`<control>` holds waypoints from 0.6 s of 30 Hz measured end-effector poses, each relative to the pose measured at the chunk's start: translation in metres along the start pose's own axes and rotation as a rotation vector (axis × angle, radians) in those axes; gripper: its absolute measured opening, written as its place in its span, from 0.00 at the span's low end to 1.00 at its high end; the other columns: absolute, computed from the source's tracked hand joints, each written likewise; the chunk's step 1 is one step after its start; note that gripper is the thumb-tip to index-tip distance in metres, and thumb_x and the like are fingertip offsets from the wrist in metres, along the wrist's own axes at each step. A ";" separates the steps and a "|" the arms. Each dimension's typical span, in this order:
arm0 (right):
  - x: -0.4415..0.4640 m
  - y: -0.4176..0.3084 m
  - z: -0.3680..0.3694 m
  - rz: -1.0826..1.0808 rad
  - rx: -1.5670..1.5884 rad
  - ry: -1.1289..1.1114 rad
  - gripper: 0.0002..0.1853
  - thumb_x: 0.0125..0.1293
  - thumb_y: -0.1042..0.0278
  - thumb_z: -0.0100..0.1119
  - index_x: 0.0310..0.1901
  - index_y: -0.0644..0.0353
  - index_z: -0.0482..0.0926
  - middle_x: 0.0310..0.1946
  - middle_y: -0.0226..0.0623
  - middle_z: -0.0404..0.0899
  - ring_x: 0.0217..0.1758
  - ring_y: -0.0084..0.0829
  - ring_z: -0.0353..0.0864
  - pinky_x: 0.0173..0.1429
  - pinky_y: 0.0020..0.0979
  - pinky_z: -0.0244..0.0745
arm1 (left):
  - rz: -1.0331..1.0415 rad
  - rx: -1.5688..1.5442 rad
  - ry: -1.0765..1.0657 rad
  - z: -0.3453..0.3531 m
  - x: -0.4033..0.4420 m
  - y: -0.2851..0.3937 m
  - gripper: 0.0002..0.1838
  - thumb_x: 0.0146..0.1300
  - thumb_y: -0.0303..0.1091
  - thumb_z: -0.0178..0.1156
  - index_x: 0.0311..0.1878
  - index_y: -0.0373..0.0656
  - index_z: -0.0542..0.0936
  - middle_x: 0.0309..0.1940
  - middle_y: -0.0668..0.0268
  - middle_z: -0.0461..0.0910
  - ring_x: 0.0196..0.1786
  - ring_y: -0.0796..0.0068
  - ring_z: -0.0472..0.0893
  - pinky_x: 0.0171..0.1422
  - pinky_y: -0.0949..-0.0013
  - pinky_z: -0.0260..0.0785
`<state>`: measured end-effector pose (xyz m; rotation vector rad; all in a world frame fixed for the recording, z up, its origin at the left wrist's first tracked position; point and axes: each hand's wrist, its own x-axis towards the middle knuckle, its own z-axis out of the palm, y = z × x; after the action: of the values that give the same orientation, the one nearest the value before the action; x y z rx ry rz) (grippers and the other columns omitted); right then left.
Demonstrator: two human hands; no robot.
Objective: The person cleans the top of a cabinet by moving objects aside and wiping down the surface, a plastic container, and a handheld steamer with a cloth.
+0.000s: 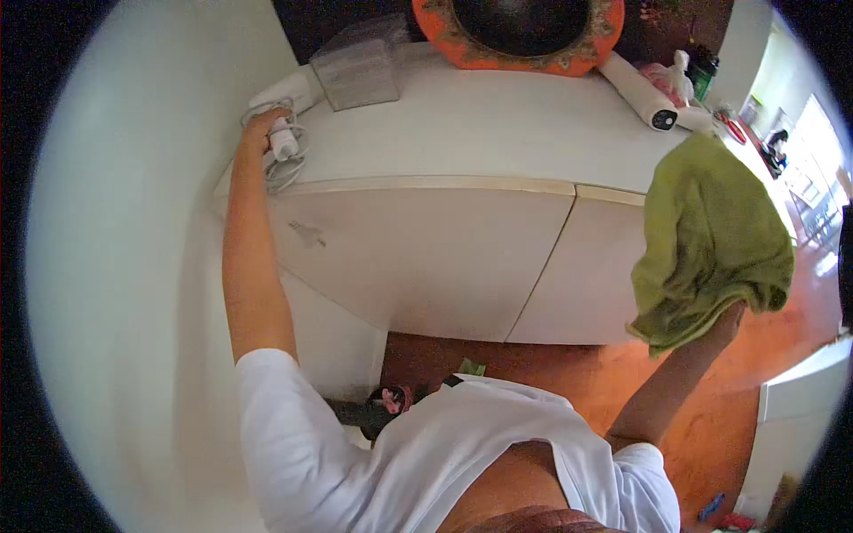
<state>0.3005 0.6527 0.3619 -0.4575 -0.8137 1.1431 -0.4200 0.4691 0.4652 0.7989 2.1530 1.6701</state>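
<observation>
- At the upper left of the frame, the cable (302,164) and its white block (284,146) are held by the left hand (267,124) above the left end of the white cabinet (480,133); the grip is curled in around them.
- At the right of the frame, the green cloth (711,235) is borne by the right hand (734,320), raised across the cabinet's front edge (its folds are left hanging loosely). Most of that hand is covered, so whether the grip is spread or pressed together cannot be told.
- Just beside the left hand, a white object (300,87) is seen on the cabinet, with a clear box (360,75) placed to its right.
- At the top centre, a dark round opening is ringed by an orange frame (449,40).
- At the upper right, a white cylinder (633,87) is laid aslant, its black end pointed toward the cloth; a pale bag (680,80) and a green container (704,75) are seen near it.
- Below the cabinet, a reddish floor (569,369) is shown.
</observation>
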 end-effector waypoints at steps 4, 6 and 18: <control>0.002 0.006 0.053 -0.046 -0.129 -0.021 0.24 0.60 0.61 0.58 0.54 0.65 0.69 0.49 0.41 0.73 0.50 0.35 0.74 0.53 0.35 0.72 | -0.034 -0.010 0.013 0.012 0.007 0.001 0.18 0.47 0.38 0.66 0.39 0.38 0.77 0.30 0.61 0.77 0.27 0.66 0.78 0.30 0.64 0.73; 0.002 0.010 0.097 -0.012 -0.291 -0.139 0.23 0.63 0.59 0.55 0.56 0.64 0.68 0.50 0.40 0.72 0.51 0.31 0.72 0.53 0.32 0.71 | -0.055 -0.021 0.030 0.018 0.007 0.003 0.19 0.47 0.39 0.66 0.39 0.37 0.77 0.29 0.61 0.77 0.26 0.67 0.77 0.28 0.65 0.73; -0.039 0.134 0.315 -0.497 -1.518 -1.446 0.40 0.57 0.25 0.37 0.67 0.38 0.58 0.68 0.47 0.49 0.68 0.62 0.47 0.63 0.68 0.48 | -0.046 0.682 -0.144 0.019 0.035 0.019 0.39 0.50 0.64 0.58 0.46 0.30 0.76 0.37 0.53 0.79 0.34 0.65 0.80 0.37 0.61 0.72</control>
<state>-0.0305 0.6414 0.4565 -0.5139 -2.8800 -0.0299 -0.4336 0.5080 0.4812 0.9844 2.6212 0.8004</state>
